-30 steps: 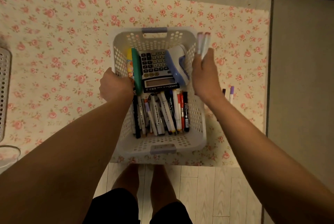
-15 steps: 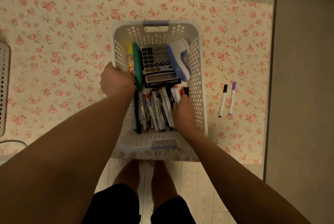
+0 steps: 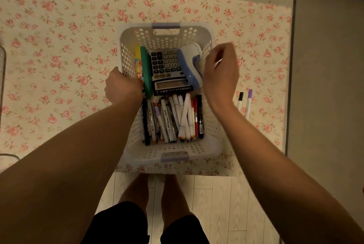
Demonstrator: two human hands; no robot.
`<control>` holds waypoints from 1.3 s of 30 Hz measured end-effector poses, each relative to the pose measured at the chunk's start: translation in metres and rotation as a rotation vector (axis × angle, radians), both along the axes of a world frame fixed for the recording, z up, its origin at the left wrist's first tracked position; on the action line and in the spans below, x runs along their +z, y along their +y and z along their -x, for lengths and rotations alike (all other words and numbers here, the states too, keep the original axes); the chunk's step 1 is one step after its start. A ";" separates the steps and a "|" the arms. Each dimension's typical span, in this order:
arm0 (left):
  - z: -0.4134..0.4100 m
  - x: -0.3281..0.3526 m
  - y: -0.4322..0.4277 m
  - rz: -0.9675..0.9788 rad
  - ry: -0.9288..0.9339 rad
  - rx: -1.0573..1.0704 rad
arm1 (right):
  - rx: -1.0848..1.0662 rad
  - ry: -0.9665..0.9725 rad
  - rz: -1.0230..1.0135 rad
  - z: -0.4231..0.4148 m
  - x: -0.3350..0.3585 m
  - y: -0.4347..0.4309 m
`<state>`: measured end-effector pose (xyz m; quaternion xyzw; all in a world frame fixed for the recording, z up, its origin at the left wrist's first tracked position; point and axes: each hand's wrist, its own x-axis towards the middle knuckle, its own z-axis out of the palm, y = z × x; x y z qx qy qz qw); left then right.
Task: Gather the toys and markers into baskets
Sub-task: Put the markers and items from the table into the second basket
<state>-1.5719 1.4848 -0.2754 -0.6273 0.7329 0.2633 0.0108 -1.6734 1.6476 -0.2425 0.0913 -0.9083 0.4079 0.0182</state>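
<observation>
A: Your left hand (image 3: pixel 123 86) is curling over the basket (image 3: pixel 171 149) rim, steadying it.
B: Your right hand (image 3: pixel 220 74) is hovering loose-fingered, seemingly empty; two markers (image 3: pixel 248 104) are lying on the rug (image 3: pixel 59 46) beside the basket.

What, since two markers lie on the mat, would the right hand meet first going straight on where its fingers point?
Probably the floral mat beyond the basket's far right corner; the right hand points away from both markers.

basket (image 3: pixel 197 150): 1 | calculator (image 3: pixel 167 66): 1 | markers (image 3: pixel 240 103) on mat (image 3: pixel 59 66): 2 | markers in basket: pile, uncounted
</observation>
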 end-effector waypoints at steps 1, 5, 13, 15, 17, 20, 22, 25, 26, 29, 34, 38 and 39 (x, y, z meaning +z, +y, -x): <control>0.000 0.002 0.001 -0.007 -0.006 0.000 | -0.052 0.022 0.008 0.016 0.001 0.003; 0.000 0.003 0.002 -0.014 -0.009 -0.009 | -0.121 -0.054 -0.195 0.057 -0.023 0.034; -0.002 -0.002 0.000 0.002 -0.007 -0.005 | -0.054 -0.466 -0.629 0.055 -0.078 0.099; -0.002 -0.001 0.000 -0.002 -0.012 -0.009 | -0.072 -0.556 -0.678 0.045 -0.082 0.109; -0.002 -0.001 0.000 -0.001 -0.015 -0.018 | -0.098 -0.617 -0.693 0.037 -0.086 0.117; -0.003 -0.002 -0.001 0.000 -0.017 -0.020 | -0.120 -0.682 -0.699 0.026 -0.093 0.127; -0.003 -0.002 -0.001 0.004 -0.029 -0.020 | -0.154 -0.724 -0.686 0.021 -0.099 0.133; -0.003 -0.003 -0.001 0.006 -0.030 -0.028 | -0.157 -0.758 -0.653 0.019 -0.104 0.136; -0.003 -0.002 -0.001 0.006 -0.028 -0.030 | -0.156 -0.751 -0.638 0.020 -0.104 0.135; -0.003 -0.002 0.000 0.008 -0.028 -0.028 | -0.246 -0.677 -0.542 0.023 -0.098 0.132; -0.002 -0.004 -0.002 0.001 -0.028 -0.019 | -0.338 -0.649 -0.475 0.032 -0.091 0.142; -0.003 -0.005 -0.001 0.002 -0.022 -0.013 | -0.304 -0.717 -0.487 0.032 -0.094 0.153; -0.003 -0.004 -0.001 0.000 -0.020 -0.013 | -0.296 -0.740 -0.493 0.031 -0.094 0.155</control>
